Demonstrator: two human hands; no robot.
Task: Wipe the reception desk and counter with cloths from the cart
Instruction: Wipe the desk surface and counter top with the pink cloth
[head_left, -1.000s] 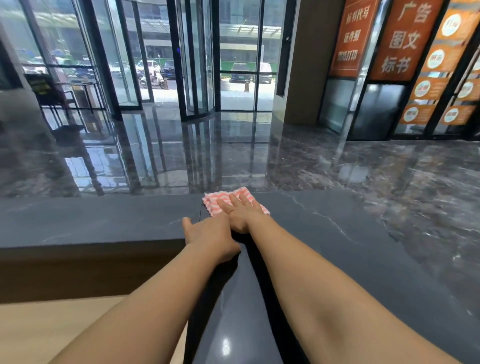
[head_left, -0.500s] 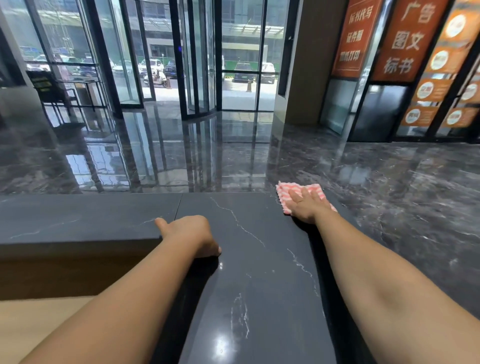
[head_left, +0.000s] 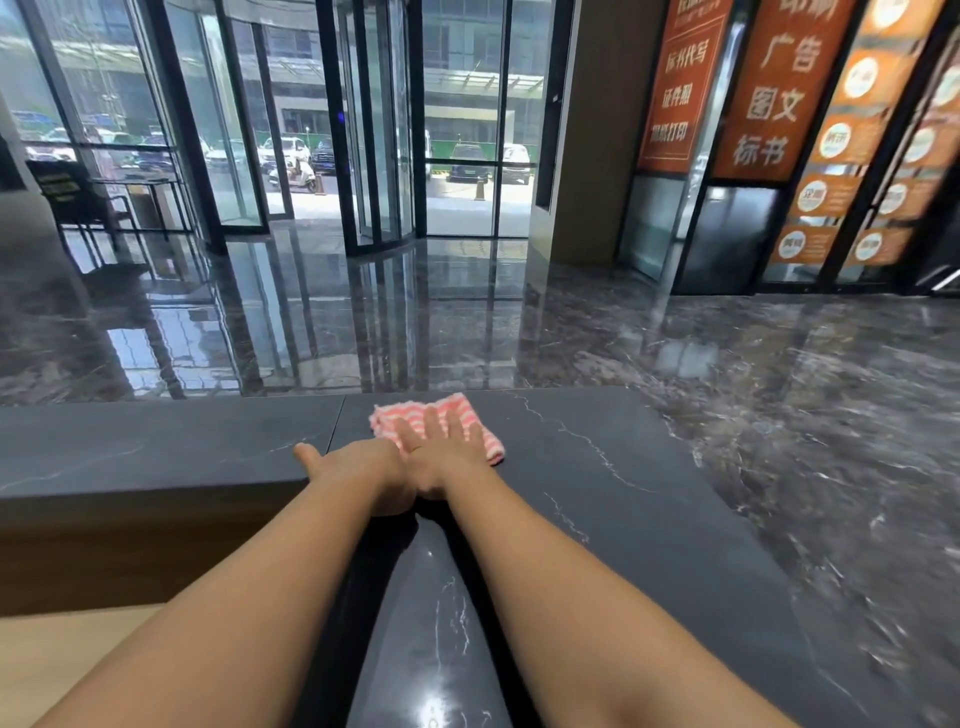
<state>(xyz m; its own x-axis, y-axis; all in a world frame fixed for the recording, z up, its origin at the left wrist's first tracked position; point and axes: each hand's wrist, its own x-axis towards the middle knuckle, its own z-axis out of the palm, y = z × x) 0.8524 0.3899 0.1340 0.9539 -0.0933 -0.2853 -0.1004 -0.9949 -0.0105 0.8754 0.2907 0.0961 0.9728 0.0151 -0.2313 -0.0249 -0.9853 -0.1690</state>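
On the worktop, my right hand presses flat, fingers spread, on the cloth; my left hand rests against it, thumb out, other fingers hidden.

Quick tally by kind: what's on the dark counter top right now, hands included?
Cloths: 1, the pink-and-white striped cloth
Hands: 2, the right hand flat on the cloth, the left hand resting on the counter beside it
Total: 3

Glass doors, orange signs, glossy flr.
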